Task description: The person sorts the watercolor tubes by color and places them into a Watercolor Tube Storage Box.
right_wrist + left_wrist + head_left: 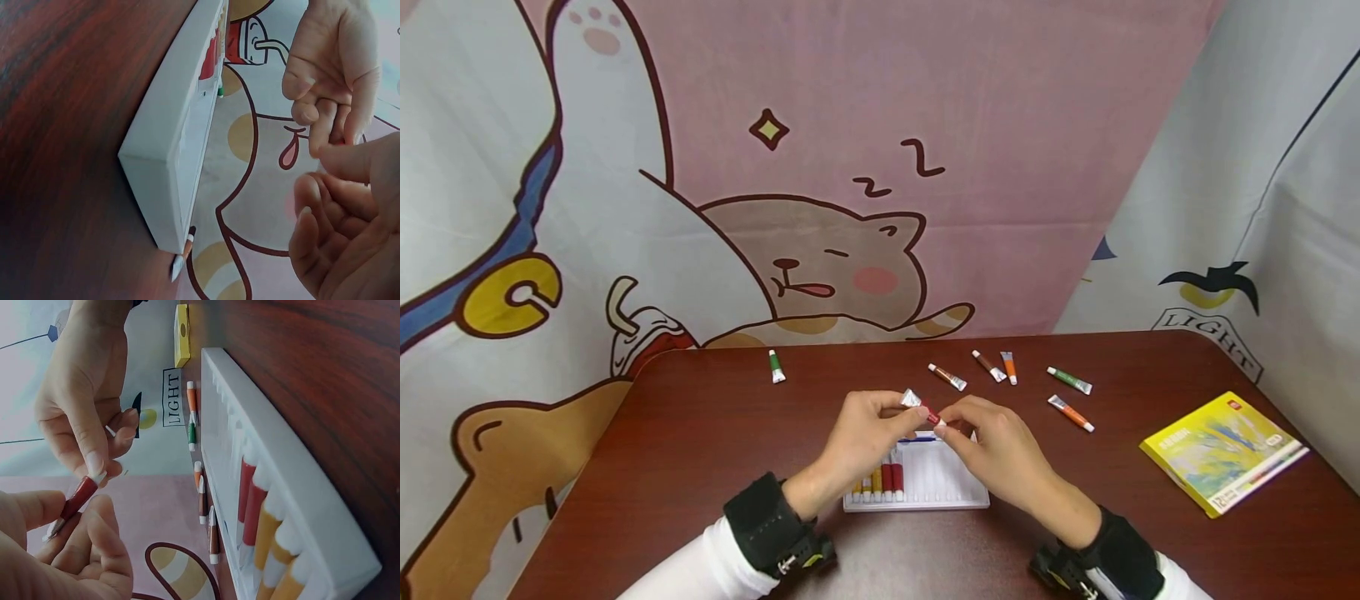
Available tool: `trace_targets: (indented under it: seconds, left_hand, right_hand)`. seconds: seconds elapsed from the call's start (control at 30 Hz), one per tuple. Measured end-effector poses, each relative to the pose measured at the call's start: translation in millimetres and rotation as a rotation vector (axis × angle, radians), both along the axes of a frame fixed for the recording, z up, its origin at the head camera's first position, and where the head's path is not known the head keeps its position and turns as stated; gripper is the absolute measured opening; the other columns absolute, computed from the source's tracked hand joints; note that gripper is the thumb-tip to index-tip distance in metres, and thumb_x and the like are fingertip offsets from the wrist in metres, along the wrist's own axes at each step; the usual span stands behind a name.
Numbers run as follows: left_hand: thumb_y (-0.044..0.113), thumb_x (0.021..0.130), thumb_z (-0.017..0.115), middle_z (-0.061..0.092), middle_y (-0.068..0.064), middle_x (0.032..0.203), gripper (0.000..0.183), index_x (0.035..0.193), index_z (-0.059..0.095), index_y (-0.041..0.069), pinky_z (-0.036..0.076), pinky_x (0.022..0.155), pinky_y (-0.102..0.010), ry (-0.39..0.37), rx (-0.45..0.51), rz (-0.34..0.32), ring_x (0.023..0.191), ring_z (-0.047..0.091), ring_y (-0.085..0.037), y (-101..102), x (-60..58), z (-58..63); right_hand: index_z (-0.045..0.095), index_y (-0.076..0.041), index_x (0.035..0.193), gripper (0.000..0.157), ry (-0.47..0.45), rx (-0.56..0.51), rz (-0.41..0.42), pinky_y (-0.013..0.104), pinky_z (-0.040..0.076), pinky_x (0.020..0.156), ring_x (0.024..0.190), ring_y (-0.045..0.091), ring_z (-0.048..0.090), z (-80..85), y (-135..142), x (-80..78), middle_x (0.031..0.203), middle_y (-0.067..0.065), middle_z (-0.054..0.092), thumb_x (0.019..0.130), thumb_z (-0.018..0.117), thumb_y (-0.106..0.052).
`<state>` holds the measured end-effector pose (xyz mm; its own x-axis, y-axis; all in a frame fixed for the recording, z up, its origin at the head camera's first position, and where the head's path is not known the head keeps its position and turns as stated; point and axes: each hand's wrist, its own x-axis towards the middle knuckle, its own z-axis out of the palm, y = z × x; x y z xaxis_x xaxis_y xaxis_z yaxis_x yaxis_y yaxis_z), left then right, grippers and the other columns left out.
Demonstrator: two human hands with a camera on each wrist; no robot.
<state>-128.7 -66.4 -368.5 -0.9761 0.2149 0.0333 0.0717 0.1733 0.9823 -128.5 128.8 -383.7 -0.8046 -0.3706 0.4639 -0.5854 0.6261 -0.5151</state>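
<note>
In the head view both hands are raised over the white plastic tray (947,483). My left hand (870,429) pinches a dark red paint tube (80,497) near its silver crimped end. At the tube's white cap end, the thumb and fingertips of my right hand (1000,442) pinch it. The tube slants down from left to right between the hands. In the right wrist view the fingers of the left hand (331,69) and right hand (344,225) hide it. Red tubes (255,509) and yellow tubes (267,534) lie side by side in the tray's left part.
Behind the tray lie loose tubes: a green one (776,367) at left, brown ones (947,377), orange ones (1071,413) and another green one (1070,380) further right. A yellow box (1225,454) rests at the table's right side. A printed cloth (1000,167) hangs behind the table.
</note>
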Motion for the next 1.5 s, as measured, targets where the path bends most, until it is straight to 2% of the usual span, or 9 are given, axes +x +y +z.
trace_targets:
  seconds: [0.07, 0.13, 0.27, 0.5, 0.67, 0.73, 1.03, 1.17, 1.5]
  left_hand:
    - [0.026, 0.085, 0.069, 0.072, -0.007, 0.084, 0.018, 0.089, 0.073, 0.009, 0.052, 0.072, -0.047, 0.004, -0.012, 0.013, 0.077, 0.064, -0.022, 0, 0.2, 0.2]
    - [0.027, 0.086, 0.068, 0.071, -0.005, 0.079, 0.017, 0.087, 0.073, 0.011, 0.051, 0.061, -0.038, 0.019, -0.059, 0.028, 0.071, 0.062, -0.02, -2, 0.2, 0.3]
    - [0.028, 0.086, 0.066, 0.064, -0.001, 0.065, 0.016, 0.08, 0.072, 0.015, 0.036, 0.046, -0.024, 0.04, -0.18, 0.043, 0.057, 0.051, -0.013, -6, 0.5, -0.5]
    - [0.02, 0.084, 0.065, 0.068, -0.005, 0.063, 0.018, 0.069, 0.071, 0.013, 0.033, 0.043, -0.023, 0.067, -0.329, -0.041, 0.049, 0.046, -0.006, -13, 1.1, -11.3]
    - [0.013, 0.079, 0.063, 0.063, -0.006, 0.052, 0.025, 0.055, 0.065, 0.006, 0.024, 0.036, -0.021, 0.052, -0.425, -0.084, 0.037, 0.031, -0.003, -14, 3.5, -19.5]
    - [0.012, 0.077, 0.063, 0.06, -0.002, 0.048, 0.026, 0.052, 0.063, 0.005, 0.025, 0.035, -0.02, 0.047, -0.463, -0.097, 0.035, 0.032, -0.002, -15, 4.2, -21.4]
    - [0.013, 0.073, 0.066, 0.062, -0.005, 0.047, 0.023, 0.05, 0.065, 0.012, 0.031, 0.036, -0.018, -0.013, -0.563, -0.157, 0.035, 0.044, -0.004, -12, 5.4, -22.1]
    - [0.014, 0.073, 0.068, 0.061, -0.003, 0.045, 0.024, 0.049, 0.065, 0.014, 0.029, 0.035, -0.018, -0.014, -0.603, -0.175, 0.035, 0.046, -0.005, -10, 4.7, -21.8]
    - [0.011, 0.066, 0.067, 0.058, 0.001, 0.041, 0.022, 0.045, 0.061, 0.014, 0.029, 0.038, -0.02, 0.042, -0.707, -0.134, 0.036, 0.05, -0.007, -4, 3.6, -25.2]
  right_hand:
    - [0.069, -0.023, 0.086, 0.008, -0.016, 0.021, 0.0, 0.023, 0.042, 0.05, 0.063, 0.003, 0.047, -0.6, 1, 0.3, 0.078, -0.017, 0.058, 0.081, 0.074, -0.022]
    - [0.069, -0.025, 0.085, 0.007, -0.033, 0.052, -0.011, 0.023, 0.042, 0.05, 0.063, 0.002, 0.048, -2.1, 4, -0.4, 0.078, -0.018, 0.058, 0.08, 0.074, -0.025]
    - [0.07, -0.023, 0.083, 0.006, -0.083, 0.15, -0.057, 0.025, 0.041, 0.048, 0.06, 0.003, 0.047, -7.5, 13, -3.4, 0.075, -0.017, 0.058, 0.081, 0.073, -0.028]
    - [0.066, -0.022, 0.07, 0.012, -0.227, 0.304, -0.142, 0.028, 0.034, 0.043, 0.049, 0.007, 0.041, -17.3, 27, -7.6, 0.058, -0.011, 0.052, 0.079, 0.073, -0.024]
    - [0.056, -0.026, 0.06, 0.025, -0.32, 0.361, -0.158, 0.029, 0.03, 0.043, 0.046, 0.009, 0.038, -17.4, 32, -7.0, 0.052, -0.01, 0.046, 0.079, 0.072, -0.027]
    - [0.055, -0.026, 0.058, 0.028, -0.344, 0.374, -0.162, 0.029, 0.029, 0.043, 0.046, 0.009, 0.038, -16.9, 32, -6.5, 0.052, -0.009, 0.047, 0.079, 0.073, -0.028]
    - [0.057, -0.026, 0.056, 0.028, -0.374, 0.377, -0.154, 0.029, 0.03, 0.043, 0.046, 0.01, 0.039, -17.4, 34, -6.8, 0.052, -0.01, 0.048, 0.078, 0.073, -0.029]
    - [0.057, -0.026, 0.056, 0.027, -0.381, 0.376, -0.157, 0.029, 0.03, 0.043, 0.047, 0.01, 0.04, -18.2, 34, -7.3, 0.052, -0.01, 0.048, 0.078, 0.073, -0.03]
    - [0.057, -0.026, 0.056, 0.027, -0.403, 0.365, -0.158, 0.028, 0.028, 0.043, 0.046, 0.01, 0.038, -19.0, 35, -6.9, 0.05, -0.009, 0.047, 0.078, 0.073, -0.029]
